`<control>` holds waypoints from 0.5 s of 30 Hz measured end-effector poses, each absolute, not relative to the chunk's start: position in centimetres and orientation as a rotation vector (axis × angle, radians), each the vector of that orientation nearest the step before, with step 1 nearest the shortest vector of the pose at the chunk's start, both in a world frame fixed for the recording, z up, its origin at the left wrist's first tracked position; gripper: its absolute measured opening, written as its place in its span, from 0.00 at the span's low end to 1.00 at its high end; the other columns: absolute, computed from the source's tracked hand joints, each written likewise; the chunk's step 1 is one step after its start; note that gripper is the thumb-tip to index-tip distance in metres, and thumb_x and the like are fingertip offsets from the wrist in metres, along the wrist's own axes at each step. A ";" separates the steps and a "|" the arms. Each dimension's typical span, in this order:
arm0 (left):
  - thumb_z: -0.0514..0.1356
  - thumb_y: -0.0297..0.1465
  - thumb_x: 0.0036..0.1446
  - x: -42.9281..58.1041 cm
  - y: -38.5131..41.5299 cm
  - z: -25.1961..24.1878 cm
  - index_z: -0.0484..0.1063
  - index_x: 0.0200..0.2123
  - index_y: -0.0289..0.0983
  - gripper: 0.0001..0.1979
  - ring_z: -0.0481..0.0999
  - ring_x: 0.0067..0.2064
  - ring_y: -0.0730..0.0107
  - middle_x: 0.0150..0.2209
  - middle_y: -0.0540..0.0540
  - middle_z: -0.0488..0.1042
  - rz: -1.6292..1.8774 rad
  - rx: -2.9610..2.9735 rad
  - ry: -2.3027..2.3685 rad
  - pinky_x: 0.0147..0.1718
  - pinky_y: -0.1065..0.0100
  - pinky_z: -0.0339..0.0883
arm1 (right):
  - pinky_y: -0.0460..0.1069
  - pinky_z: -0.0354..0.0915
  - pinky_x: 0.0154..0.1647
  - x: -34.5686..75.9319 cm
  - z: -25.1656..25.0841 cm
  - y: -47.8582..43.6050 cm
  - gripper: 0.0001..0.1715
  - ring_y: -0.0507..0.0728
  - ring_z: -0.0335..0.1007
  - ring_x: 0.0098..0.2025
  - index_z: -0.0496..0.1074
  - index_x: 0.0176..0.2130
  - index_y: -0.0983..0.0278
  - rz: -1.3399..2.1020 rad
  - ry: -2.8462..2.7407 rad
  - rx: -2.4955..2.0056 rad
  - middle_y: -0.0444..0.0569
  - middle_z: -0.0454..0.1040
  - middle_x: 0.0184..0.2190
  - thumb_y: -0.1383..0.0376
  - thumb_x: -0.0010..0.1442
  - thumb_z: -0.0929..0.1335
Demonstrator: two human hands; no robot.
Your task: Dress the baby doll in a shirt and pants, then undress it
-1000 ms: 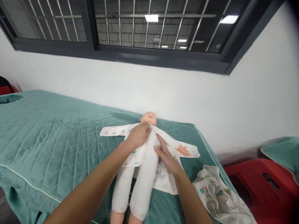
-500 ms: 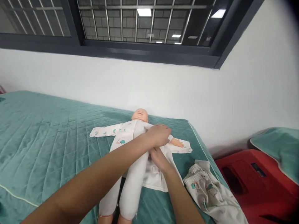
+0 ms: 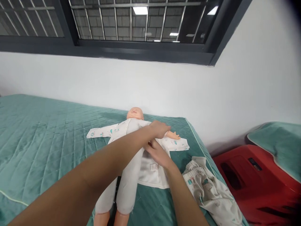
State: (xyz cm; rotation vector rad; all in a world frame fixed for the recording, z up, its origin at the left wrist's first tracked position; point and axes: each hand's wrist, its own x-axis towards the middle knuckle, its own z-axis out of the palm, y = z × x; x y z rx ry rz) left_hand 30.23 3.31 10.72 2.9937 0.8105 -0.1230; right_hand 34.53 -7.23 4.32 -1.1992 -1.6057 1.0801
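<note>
While I'm stood here watching, going left to right: the green quilted bed (image 3: 42, 141) has loads of spare room on the left. One sleeve (image 3: 101, 133) of the printed jacket (image 3: 151, 177) lies flat across it.

The doll (image 3: 131, 141) is on its back on the opened jacket, head at the wall and legs pointing at the near edge. It's well over toward the right end of the bed.

The left hand (image 3: 160, 128) is crossed right over the doll's chest. It's curled on the far shoulder, just short of the doll's bare arm (image 3: 174, 135). Can't tell from here if it's actually pinching cloth or only resting.

The right hand (image 3: 158, 154) sits on the jacket flap beside the torso. Its fingertips are tucked under the other wrist, so no idea how closed that grip is either.

What I'd worry about:

- **Crossed arms:** the forearm blocks the view of the chest and those fingers, so any tug is half blind. The flap could easily bunch under the doll's back.
- **Pulling sideways:** a hard pull that way would drag the whole doll toward the right edge, which is near.
- **The trousers:** the printed trousers (image 3: 208, 188) are crumpled right at that edge. One elbow nudge and they'd slide off by the red block (image 3: 246, 179).
</note>
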 end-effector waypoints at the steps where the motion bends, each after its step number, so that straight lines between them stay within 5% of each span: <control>1: 0.56 0.25 0.56 29.9 3.3 11.0 0.69 0.51 0.39 0.18 0.77 0.41 0.56 0.43 0.40 0.78 -0.096 2.975 0.819 0.38 0.62 0.66 | 0.61 0.55 0.67 35.1 4.8 -7.5 0.34 0.64 0.60 0.64 0.62 0.64 0.55 1.095 -1.633 -1.188 0.46 0.65 0.64 0.48 0.63 0.65; 6: 0.53 0.25 0.57 28.6 2.7 11.6 0.69 0.50 0.38 0.17 0.77 0.38 0.60 0.38 0.44 0.78 0.072 2.961 0.837 0.39 0.65 0.64 | 0.60 0.59 0.63 39.0 6.2 -8.5 0.27 0.64 0.64 0.62 0.72 0.56 0.54 1.158 -1.682 -1.239 0.45 0.71 0.59 0.49 0.61 0.67; 9: 0.54 0.27 0.57 28.4 2.9 11.3 0.68 0.51 0.38 0.17 0.77 0.41 0.60 0.40 0.45 0.77 0.137 2.987 0.829 0.41 0.66 0.64 | 0.61 0.65 0.54 40.6 5.1 -7.8 0.22 0.65 0.73 0.50 0.77 0.44 0.60 0.845 -1.493 -1.680 0.52 0.78 0.46 0.49 0.61 0.65; 12: 0.57 0.27 0.55 28.3 3.2 11.0 0.69 0.48 0.39 0.16 0.77 0.41 0.59 0.41 0.44 0.78 0.107 2.996 0.768 0.40 0.65 0.65 | 0.61 0.65 0.47 41.1 3.3 -6.5 0.20 0.68 0.74 0.45 0.74 0.34 0.61 0.461 -1.349 -2.089 0.56 0.78 0.41 0.47 0.55 0.68; 15: 0.56 0.26 0.55 28.1 3.2 10.7 0.69 0.46 0.39 0.15 0.77 0.40 0.59 0.41 0.44 0.78 0.099 2.998 0.735 0.39 0.65 0.65 | 0.58 0.63 0.43 41.7 2.2 -5.6 0.17 0.68 0.73 0.42 0.70 0.24 0.60 0.460 -1.279 -2.099 0.54 0.77 0.32 0.51 0.47 0.73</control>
